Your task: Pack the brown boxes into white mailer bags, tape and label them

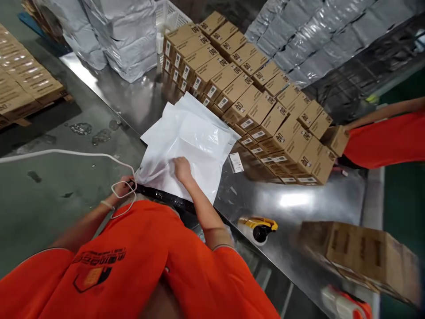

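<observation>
White plastic mailing bags (195, 133) lie in a loose, overlapping pile on the metal table, close to my body. Along the near edge, the black inside of one bag shows. My left hand (123, 186) is closed at the bag's near left corner, gripping its black edge; a white cord (125, 183) loops across this hand. My right hand (182, 169) is curled closed on the creased white top face, its fingertips partly hidden. A small printed label slip (236, 162) lies on the table, just right of the bags.
Brown cartons (229, 84) stand in stacked rows behind the bags. A yellow tape dispenser (260, 228) sits at right, near a blurred carton bundle (358, 254) and another tape dispenser (347, 303). Wrapped white bundles (122, 40) stand at back left. A co-worker's orange sleeve (388, 139) shows at right.
</observation>
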{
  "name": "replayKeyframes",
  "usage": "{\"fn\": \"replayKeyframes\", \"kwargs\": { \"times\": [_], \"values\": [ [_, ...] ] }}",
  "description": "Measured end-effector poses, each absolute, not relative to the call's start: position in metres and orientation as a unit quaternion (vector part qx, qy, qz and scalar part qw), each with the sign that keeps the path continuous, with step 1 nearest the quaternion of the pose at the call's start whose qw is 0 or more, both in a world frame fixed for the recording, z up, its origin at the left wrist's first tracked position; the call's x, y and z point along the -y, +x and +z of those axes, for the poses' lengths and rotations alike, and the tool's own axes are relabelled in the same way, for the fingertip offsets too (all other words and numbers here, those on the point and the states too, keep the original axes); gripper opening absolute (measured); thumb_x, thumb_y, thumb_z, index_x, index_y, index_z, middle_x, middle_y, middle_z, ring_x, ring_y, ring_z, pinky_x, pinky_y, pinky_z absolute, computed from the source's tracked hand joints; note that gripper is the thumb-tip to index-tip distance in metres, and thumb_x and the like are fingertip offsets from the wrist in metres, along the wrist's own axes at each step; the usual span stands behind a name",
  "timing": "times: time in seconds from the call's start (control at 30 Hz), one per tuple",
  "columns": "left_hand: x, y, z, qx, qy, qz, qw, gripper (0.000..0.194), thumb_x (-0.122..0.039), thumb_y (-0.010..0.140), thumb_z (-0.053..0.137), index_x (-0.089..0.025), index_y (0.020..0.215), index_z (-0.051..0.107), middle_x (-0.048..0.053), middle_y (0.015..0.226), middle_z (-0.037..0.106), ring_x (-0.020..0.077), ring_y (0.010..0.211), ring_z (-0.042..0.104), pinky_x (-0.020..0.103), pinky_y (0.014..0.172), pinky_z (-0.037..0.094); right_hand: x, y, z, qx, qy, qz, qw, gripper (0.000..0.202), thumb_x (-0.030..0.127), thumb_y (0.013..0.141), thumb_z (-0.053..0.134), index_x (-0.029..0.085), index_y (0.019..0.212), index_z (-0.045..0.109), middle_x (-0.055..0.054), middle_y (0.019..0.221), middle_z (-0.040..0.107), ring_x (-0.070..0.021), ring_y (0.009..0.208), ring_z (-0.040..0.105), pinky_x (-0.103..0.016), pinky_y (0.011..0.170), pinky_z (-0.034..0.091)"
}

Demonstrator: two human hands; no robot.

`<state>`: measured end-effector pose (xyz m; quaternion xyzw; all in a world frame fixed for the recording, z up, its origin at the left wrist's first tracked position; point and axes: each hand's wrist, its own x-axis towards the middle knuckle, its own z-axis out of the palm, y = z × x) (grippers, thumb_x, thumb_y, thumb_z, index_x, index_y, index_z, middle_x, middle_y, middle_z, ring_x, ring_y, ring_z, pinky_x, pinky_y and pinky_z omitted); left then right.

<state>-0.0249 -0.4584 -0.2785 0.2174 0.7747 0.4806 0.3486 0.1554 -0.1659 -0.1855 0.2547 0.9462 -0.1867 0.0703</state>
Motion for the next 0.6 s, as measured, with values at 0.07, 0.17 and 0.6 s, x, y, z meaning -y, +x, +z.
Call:
{"fn": "replayKeyframes", "kwargs": {
  "times": [0.07, 0.17, 0.6],
  "values": [
    [0.456, -0.024, -0.277, -0.781, 0.203, 0.479, 0.347, 0.010, -0.015, 0.076, 0.075, -0.023, 0.081, 0.072, 0.007, 0.085, 0.072, 0.0259, 0.090, 0.066, 0.043, 0.097, 0.056, 0.168, 0.073, -0.189, -0.974, 0.116, -0.160, 0.113, 0.048, -0.001, 0.101, 0.042, 0.015, 0.131, 0.076, -0.017, 0.128, 0.076, -0.0317, 0.126, 0.059, -0.040, 0.100, 0.046],
    [0.456, -0.021, -0.275, -0.784, 0.167, 0.484, 0.352, 0.013, -0.013, 0.075, 0.079, -0.023, 0.073, 0.073, 0.007, 0.082, 0.073, 0.0261, 0.090, 0.068, 0.039, 0.091, 0.058, 0.177, -0.012, -0.198, -0.983, -0.025, -0.120, 0.140, 0.044, 0.000, 0.103, 0.042, 0.012, 0.126, 0.077, -0.018, 0.136, 0.076, -0.0339, 0.137, 0.053, -0.043, 0.105, 0.045],
    [0.469, -0.019, -0.270, -0.771, 0.083, 0.492, 0.396, 0.019, -0.011, 0.076, 0.084, -0.021, 0.067, 0.071, 0.006, 0.079, 0.075, 0.0241, 0.093, 0.075, 0.035, 0.086, 0.060, 0.165, -0.052, -0.228, -0.963, -0.053, -0.084, 0.250, 0.039, 0.001, 0.097, 0.053, 0.011, 0.122, 0.081, -0.017, 0.136, 0.079, -0.0315, 0.138, 0.061, -0.060, 0.131, 0.030]
  ]
}}
